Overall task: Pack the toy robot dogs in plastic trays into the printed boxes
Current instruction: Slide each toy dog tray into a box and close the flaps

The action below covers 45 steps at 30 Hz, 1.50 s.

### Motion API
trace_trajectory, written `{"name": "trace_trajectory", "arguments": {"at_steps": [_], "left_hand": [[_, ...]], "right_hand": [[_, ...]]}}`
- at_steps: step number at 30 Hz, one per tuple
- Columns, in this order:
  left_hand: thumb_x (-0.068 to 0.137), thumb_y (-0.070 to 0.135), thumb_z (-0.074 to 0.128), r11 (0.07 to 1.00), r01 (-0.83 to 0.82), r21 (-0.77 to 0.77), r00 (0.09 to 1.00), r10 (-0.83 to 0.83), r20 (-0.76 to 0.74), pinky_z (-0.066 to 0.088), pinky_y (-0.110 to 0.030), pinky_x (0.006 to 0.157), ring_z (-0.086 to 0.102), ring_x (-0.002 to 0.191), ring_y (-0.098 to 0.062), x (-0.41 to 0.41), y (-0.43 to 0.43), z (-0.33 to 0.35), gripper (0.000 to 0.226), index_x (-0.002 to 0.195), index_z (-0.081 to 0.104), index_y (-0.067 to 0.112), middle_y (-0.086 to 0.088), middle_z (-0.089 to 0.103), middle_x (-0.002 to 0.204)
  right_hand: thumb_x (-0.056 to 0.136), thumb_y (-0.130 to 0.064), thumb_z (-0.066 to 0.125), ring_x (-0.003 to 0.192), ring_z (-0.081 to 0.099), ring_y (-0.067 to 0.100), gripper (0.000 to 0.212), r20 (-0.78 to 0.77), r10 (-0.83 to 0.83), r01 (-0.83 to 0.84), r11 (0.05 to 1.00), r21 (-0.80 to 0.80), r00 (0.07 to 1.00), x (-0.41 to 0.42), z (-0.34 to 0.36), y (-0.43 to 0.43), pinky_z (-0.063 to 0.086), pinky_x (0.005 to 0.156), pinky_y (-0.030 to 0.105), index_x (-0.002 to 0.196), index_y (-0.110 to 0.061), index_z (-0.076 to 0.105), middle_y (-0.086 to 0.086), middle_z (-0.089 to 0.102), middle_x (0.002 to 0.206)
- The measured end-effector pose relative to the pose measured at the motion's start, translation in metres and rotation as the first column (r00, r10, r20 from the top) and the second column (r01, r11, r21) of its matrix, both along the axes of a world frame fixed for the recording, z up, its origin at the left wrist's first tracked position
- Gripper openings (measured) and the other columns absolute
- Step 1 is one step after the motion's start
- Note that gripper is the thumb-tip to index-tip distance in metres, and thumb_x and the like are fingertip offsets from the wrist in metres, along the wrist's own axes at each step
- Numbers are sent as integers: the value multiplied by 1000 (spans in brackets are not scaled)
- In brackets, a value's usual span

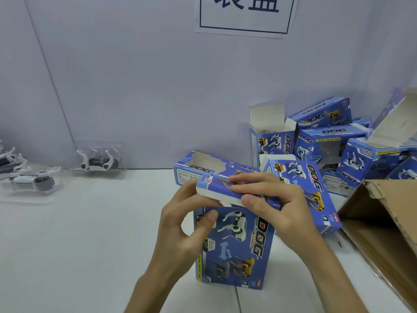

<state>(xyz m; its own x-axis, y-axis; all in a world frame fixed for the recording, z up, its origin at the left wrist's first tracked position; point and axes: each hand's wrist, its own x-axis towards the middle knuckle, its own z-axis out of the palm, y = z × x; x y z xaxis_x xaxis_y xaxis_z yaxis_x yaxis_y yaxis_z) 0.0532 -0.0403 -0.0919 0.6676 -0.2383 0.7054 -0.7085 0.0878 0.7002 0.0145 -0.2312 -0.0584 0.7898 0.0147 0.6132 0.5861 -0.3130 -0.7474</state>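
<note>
A blue printed box stands upright on the white table in front of me. Its top flap is folded down over the opening. My left hand grips the box's upper left corner, thumb on the front face and fingers behind the flap. My right hand holds the flap from the right, fingers across its top and thumb under its edge. What is inside the box is hidden. At the far left, toy robot dogs in clear plastic trays lie on the table.
Another printed box lies on its side behind my hands and one leans to the right. Several more boxes are piled at the back right, some with open flaps. A brown cardboard carton stands open at the right edge. A wall runs close behind.
</note>
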Motion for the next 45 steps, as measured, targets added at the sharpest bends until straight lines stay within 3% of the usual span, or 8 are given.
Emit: {"name": "trace_trajectory", "arguments": {"at_steps": [6,10,17,21,29,35,38,45], "left_hand": [[82,-2,67,964,-266,0,928,256,272,39,-2,94,41,138,-18,-8,8,0,36,97,77,29,-13,48,138],[84,12,68,943,-331,38,923,315,221,33,-16,108,41,139,-26,-10,8,1,31,102,73,36,-2,47,140],[85,13,66,942,-333,36,926,320,199,35,-18,105,44,135,-26,-12,5,0,28,101,71,36,6,49,134],[90,21,62,944,-329,31,934,320,159,35,-12,101,44,134,-23,-12,2,-2,19,97,71,37,14,48,130],[89,26,63,913,-403,-62,889,406,213,43,-2,87,51,124,-18,-7,3,-5,30,113,62,8,-2,55,124],[94,19,62,936,-345,-70,903,351,248,58,-20,75,61,115,-28,-2,6,-13,15,107,67,17,5,61,116],[101,23,58,913,-403,-67,846,400,353,54,-19,87,62,117,-27,0,7,-15,14,109,67,16,0,63,118],[98,29,61,892,-448,-63,776,423,468,46,-49,106,61,122,-23,-9,-11,-21,16,105,69,17,1,63,124]], "right_hand": [[84,-32,69,123,58,17,16,-35,-19,19,1000,0,999,1,3,-1,53,93,52,98,-32,78,-11,74,112],[82,-27,69,121,58,15,17,-38,-23,22,999,-24,999,0,3,0,54,88,41,95,-33,79,-14,74,109],[76,-39,69,117,58,12,16,27,-75,77,992,-103,997,-2,7,4,47,89,17,87,-35,80,-20,73,104],[79,-27,70,121,54,8,19,10,-96,95,967,-234,995,-4,10,1,44,96,24,92,-37,78,-25,71,109],[88,-26,57,128,48,10,28,33,-92,98,945,-313,995,-12,7,1,38,104,33,108,-39,73,-27,65,123],[87,-37,51,129,47,6,31,64,-100,116,930,-349,993,-14,9,6,37,107,40,110,-47,68,-33,61,126],[86,-32,54,130,46,8,36,73,-100,121,911,-394,992,-14,7,10,35,106,44,116,-49,65,-33,58,130],[88,-34,33,129,47,18,48,33,-49,58,929,-364,998,-17,2,8,35,105,49,123,-46,63,-23,58,135]]}}
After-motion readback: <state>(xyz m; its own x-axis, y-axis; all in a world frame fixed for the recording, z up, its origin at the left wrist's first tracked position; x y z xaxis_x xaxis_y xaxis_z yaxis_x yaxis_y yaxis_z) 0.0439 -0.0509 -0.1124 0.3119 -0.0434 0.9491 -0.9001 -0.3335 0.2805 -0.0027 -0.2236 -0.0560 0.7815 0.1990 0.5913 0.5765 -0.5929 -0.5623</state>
